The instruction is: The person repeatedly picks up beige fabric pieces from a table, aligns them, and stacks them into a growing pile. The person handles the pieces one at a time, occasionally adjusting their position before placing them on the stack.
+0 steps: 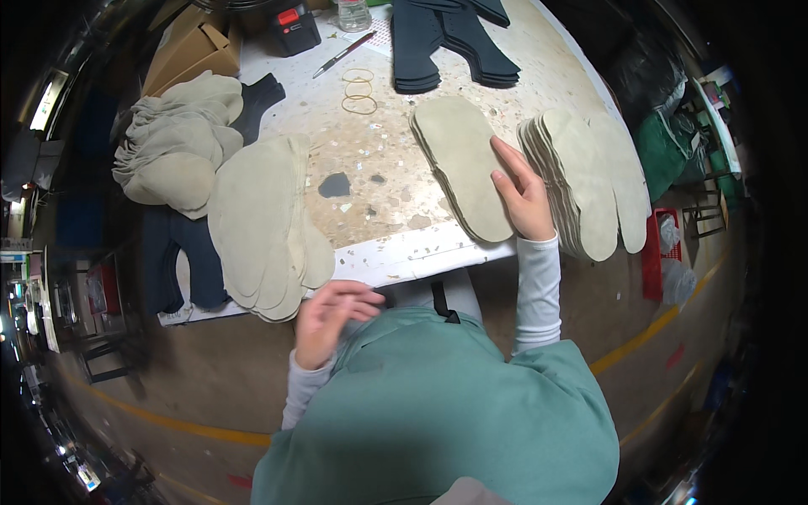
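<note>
My right hand (528, 202) rests with straight fingers along the right edge of a neat stack of beige insole-shaped pieces (459, 160). To its right, another beige stack (574, 177) is fanned out, its edges showing. My left hand (333, 318) hovers by the table's front edge, loosely bent and slightly blurred, with fingers apart and nothing visible in it. Close to it lies a fanned pile of beige insole pieces (257, 219) that overhangs the edge. Behind that pile sits a looser heap of similar pieces (177, 143).
Dark blue cut pieces lie stacked at the back (454, 42) and front left (181, 261) of the worn table (379, 223). Rubber bands (359, 90), a pen (343, 55), a cardboard box (192, 52) and a clear jar (353, 15) are there too. A red crate (661, 252) stands right.
</note>
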Demonstrator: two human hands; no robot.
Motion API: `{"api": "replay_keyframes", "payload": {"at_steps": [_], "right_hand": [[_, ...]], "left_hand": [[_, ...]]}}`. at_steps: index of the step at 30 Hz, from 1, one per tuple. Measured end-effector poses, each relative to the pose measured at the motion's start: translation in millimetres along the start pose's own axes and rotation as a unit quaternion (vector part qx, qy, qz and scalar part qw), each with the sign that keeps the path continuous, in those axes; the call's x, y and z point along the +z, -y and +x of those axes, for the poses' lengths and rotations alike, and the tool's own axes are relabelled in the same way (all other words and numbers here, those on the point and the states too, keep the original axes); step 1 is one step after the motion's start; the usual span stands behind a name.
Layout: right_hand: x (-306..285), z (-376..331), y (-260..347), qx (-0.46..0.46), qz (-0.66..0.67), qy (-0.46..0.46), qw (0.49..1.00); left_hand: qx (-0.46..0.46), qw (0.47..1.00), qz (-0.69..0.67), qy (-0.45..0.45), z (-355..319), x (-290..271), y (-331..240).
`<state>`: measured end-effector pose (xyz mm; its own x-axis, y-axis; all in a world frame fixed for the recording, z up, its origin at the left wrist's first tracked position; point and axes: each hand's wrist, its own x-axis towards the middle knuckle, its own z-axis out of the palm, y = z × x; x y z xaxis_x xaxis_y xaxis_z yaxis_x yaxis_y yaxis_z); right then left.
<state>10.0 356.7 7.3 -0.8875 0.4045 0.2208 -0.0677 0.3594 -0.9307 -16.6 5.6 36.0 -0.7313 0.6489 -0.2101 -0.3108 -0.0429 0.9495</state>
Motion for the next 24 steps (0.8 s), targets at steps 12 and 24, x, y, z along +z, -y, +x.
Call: {"api": "replay_keyframes", "payload": {"at_steps": [12,24], "right_hand": [[6,-2,42,-0.158,-0.425,-0.021,0.891],[48,-7,21,-0.147,-0.476,0.036,0.866]], "left_hand": [[0.244,0.776,0.419,-0.402,-28,-72,-46],[0.295,0.672,0.577,-0.358,-17,-75,-29]]}}
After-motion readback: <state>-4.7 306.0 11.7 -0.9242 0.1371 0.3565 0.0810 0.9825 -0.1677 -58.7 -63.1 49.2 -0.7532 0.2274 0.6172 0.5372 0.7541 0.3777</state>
